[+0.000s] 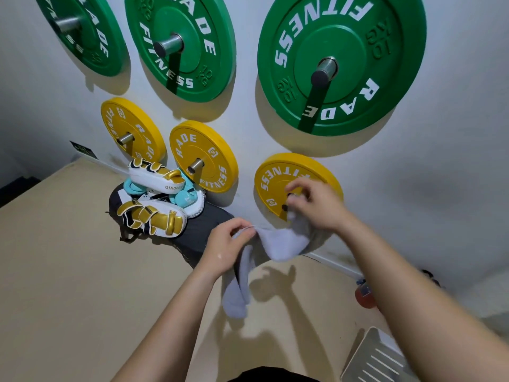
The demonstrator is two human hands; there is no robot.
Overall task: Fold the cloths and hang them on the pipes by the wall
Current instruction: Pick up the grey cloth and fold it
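Observation:
A light grey cloth [278, 241] is stretched between both hands in front of the lowest right yellow weight plate [272, 177]. My left hand [228, 244] pinches its near edge, and a long end hangs down toward the floor. My right hand [314, 202] grips the cloth's other end right at the plate's centre pipe [285, 207], whose dark tip peeks out beside my fingers. Bare pipes stick out of the other yellow plates [196, 165] and of the green plates [325, 71] higher on the wall.
White and gold boxing pads [154, 216] and light blue items lie on a dark bag [203, 221] at the wall's foot, left of the cloth. Beige floor [68, 271] spreads below. A slotted tray [377, 357] sits at lower right, a red object [365, 297] by the wall.

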